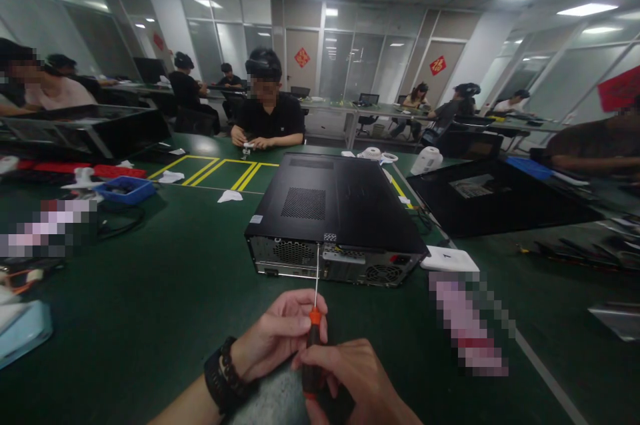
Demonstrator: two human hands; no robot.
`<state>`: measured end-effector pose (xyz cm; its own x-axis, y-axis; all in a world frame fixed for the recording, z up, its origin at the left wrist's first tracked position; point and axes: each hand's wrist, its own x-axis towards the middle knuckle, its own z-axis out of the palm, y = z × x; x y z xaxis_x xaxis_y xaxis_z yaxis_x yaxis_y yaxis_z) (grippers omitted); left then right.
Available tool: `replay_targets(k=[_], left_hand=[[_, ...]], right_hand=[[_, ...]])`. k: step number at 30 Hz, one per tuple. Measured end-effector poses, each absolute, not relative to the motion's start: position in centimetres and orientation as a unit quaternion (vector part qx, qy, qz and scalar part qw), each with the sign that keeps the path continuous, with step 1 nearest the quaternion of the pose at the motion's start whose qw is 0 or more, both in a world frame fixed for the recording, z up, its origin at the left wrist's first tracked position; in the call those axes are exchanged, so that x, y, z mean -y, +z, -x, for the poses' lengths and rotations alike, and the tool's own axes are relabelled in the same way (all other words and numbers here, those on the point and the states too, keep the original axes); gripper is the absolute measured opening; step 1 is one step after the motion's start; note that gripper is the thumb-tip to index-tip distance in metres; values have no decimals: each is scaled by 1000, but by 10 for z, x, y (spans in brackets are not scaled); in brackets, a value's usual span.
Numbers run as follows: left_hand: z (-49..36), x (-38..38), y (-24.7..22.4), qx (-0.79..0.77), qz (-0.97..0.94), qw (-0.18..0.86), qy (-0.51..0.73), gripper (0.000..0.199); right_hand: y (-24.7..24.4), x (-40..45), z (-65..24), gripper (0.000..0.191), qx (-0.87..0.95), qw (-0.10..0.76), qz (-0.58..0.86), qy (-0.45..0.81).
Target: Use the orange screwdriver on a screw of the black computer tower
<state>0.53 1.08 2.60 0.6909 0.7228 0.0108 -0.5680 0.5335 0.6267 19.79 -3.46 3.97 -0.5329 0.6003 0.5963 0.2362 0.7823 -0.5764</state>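
Observation:
A black desktop computer case (340, 211) lies flat on the green table (165, 291), its rear panel facing me. I hold a screwdriver (315, 318) with an orange and black handle; its thin shaft points up to the top edge of the rear panel. My right hand (355, 378) is wrapped around the handle. My left hand (280, 335), with a dark bead bracelet on the wrist, pinches the orange collar near the shaft.
A white flat box (449, 259) lies right of the case. A second dark case (500, 198) sits further right. A blue tray (125, 189) and cables lie at left. A person in black sits across the table; other people work at desks behind.

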Motion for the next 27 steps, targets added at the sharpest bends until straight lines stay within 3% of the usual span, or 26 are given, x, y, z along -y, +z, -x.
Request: replay_targets(k=[5, 10, 14, 21, 27], left_hand=[[-7, -8, 25, -139, -315, 856, 386, 31], [-13, -6, 28, -125, -315, 850, 404, 40], [-12, -7, 30, -118, -308, 855, 401, 31], [-4, -8, 29, -97, -293, 878, 365, 36], [-9, -7, 28, -106, -299, 869, 381, 29]], right_hand=[[40, 34, -205, 63, 855, 384, 236, 258], [44, 25, -201, 44, 881, 375, 179, 225], [48, 23, -198, 33, 887, 384, 204, 156], [30, 28, -204, 51, 850, 418, 222, 230], [38, 31, -204, 47, 857, 400, 252, 206]])
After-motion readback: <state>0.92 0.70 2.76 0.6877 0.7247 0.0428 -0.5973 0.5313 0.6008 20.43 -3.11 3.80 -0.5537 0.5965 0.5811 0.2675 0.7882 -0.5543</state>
